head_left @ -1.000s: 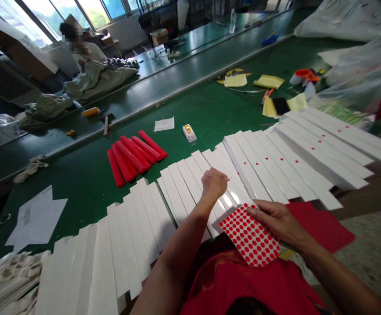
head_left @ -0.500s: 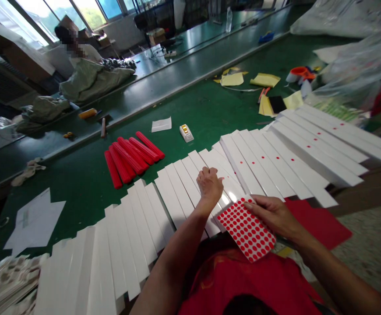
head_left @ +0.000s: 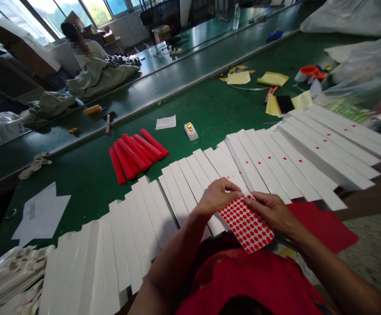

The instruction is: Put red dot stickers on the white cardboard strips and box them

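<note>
Green conveyor belt (head_left: pixel 206 103) is stretching across a workshop, with a seated co-worker (head_left: pixel 92 50) working over a grey-green sack (head_left: pixel 101 78) on the far side, and scraps of yellow paper (head_left: pixel 239 78) lying further along. From the head camera, a fan of overlapping white strips (head_left: pixel 184 192) is curving across the belt, and those toward the right are carrying single red dots (head_left: pixel 269 157). A bundle of red bars (head_left: pixel 131 155) is lying just beyond the fan.

The sheet of red dot stickers (head_left: pixel 246 225) is sitting tilted at the fan's near edge, partly over the strips. The right hand (head_left: pixel 271 212) is gripping its upper edge, fingers lying together across the sheet, while the left hand (head_left: pixel 218 197) is curling against its top corner, fingers pressed together; whether they are pinching a dot, the view cannot tell.

The strips are only overlapping, so pressure near their edges could be shifting the row. A loosely lifted dot could also be folding and sticking to itself.
</note>
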Available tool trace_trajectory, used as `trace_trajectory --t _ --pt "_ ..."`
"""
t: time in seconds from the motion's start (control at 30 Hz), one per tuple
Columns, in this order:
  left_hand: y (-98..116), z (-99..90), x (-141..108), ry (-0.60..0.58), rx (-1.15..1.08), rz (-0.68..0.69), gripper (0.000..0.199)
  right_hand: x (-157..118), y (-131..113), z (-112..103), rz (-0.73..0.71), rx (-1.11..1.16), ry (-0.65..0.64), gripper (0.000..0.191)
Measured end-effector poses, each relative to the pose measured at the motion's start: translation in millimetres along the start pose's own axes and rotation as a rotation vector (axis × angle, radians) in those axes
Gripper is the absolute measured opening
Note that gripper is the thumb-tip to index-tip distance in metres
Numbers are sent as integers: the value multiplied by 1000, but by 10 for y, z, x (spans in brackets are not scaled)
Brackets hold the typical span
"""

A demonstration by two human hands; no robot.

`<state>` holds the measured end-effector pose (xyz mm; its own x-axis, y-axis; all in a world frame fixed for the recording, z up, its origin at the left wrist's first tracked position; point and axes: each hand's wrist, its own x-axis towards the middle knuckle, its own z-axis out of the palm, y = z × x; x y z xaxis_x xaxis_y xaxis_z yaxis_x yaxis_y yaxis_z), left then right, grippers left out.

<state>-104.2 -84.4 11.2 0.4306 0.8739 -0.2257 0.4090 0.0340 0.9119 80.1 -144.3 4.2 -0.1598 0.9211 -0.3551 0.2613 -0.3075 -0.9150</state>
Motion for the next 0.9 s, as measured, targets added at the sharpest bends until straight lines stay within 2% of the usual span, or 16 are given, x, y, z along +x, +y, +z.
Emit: trace_trajectory --t 0.1,0.17,0.23,0.3,0.4,0.5,0.7,0.77,0.83,0.9 --pt "-63 -6 22 -32 -80 -34 22 24 17 36 0 28 -15 46" --pt "-132 -22 64 -7 -110 -76 22 34 28 54 6 41 -30 46" --pt "-216 -48 129 113 -16 -138 19 39 36 65 20 49 -41 46" --pt "-297 -73 203 255 167 -210 16 42 47 69 18 37 -41 47" --pt "-382 -81 294 385 387 -265 15 49 81 63 4 18 -43 47" --pt "-419 -38 342 445 497 -252 16 57 123 51 18 24 -50 46" --pt "-454 87 360 472 696 -240 16 74 114 36 31 54 -57 44" --pt "-444 106 341 530 724 -214 12 82 85 35 25 58 -57 45" --pt "-412 101 303 598 728 -200 22 91 56 37 20 60 -59 46" --pt "-366 71 243 571 689 -208 16 98 31 38 23 61 -59 47"
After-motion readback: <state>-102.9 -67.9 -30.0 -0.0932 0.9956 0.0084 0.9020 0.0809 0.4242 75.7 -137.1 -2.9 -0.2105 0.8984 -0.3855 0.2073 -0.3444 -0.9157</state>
